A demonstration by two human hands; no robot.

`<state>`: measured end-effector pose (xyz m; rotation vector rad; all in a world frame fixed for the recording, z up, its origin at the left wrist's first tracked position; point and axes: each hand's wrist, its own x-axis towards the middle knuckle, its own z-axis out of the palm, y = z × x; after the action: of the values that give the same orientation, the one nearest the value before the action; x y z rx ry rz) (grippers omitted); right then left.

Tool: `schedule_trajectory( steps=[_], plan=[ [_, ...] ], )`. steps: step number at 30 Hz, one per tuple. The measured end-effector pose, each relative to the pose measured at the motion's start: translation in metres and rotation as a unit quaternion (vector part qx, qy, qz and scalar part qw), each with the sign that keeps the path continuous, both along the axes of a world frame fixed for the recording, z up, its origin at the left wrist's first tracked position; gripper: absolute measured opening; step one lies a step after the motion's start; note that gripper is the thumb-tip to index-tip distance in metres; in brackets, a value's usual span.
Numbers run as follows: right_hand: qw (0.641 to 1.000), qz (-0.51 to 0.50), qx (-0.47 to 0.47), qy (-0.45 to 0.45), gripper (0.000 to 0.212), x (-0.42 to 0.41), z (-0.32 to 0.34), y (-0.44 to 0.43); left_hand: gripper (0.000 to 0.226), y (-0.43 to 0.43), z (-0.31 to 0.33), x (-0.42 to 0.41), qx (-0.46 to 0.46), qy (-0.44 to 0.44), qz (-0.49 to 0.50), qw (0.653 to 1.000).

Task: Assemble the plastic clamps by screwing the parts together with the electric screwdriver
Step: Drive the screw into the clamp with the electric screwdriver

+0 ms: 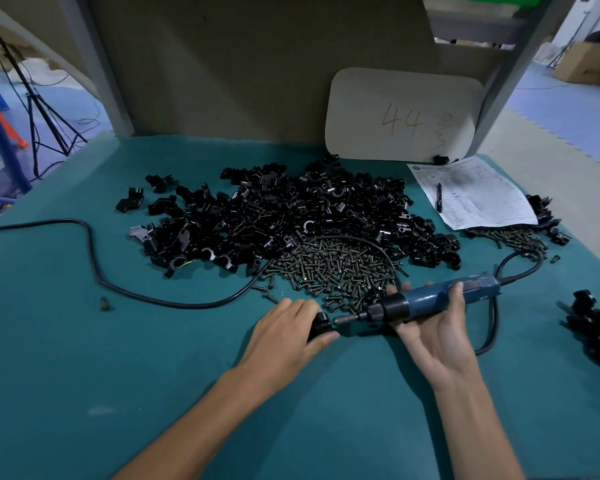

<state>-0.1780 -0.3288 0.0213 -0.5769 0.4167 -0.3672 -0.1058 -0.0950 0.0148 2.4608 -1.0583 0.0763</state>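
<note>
My left hand (288, 329) grips a black plastic clamp (321, 323) against the green table mat (153, 375). My right hand (430, 323) holds the blue electric screwdriver (430, 299) sideways, fingers wrapped under its body and thumb on top. Its bit (345, 319) points left and meets a screw at the clamp's right side. A big heap of loose black clamp parts (291, 213) lies behind, with a pile of dark screws (333, 268) in front of it.
The screwdriver's black cable (94, 268) loops over the mat to the left and curls at the right. A paper form with a pen (439, 197) lies at back right. More screws (513, 237) and assembled clamps (596, 327) sit at right. A white board (402, 116) leans behind.
</note>
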Motion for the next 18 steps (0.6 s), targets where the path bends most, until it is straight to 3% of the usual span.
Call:
schedule_trajectory(
  steps=[18],
  plan=[
    [0.999,-0.010,0.015,0.027,0.058,-0.0010,0.0022,0.0029,0.033,-0.0004,-0.0006,-0.0006,0.003,-0.008,0.003,1.000]
  ],
)
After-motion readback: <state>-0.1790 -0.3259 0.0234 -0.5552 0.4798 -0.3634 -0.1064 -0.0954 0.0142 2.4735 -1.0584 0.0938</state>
